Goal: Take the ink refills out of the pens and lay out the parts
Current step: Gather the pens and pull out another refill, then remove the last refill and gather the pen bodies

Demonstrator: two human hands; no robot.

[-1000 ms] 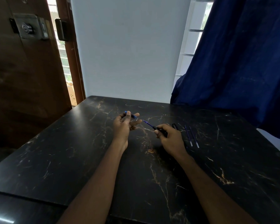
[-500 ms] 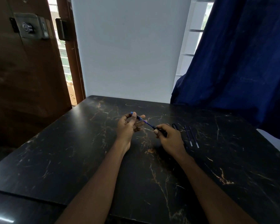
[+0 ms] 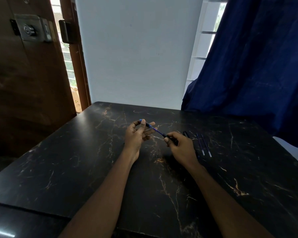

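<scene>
Black marble-patterned counter [image 3: 93, 169] fills the view, a blue curtain [image 3: 256, 66] hanging at its right. Above its middle a pen [image 3: 145, 124] is being drawn apart: the left hand [image 3: 136, 136] pinches the barrel while the right hand [image 3: 181, 145] closes its grip on the dark tip section, the blue refill [image 3: 157, 131] bared between them, likely so a straight pull frees it. Two loose refills [image 3: 204, 145] lie side by side just right of the right hand, near a dark part [image 3: 186, 134], apparently the laying-out spot.
</scene>
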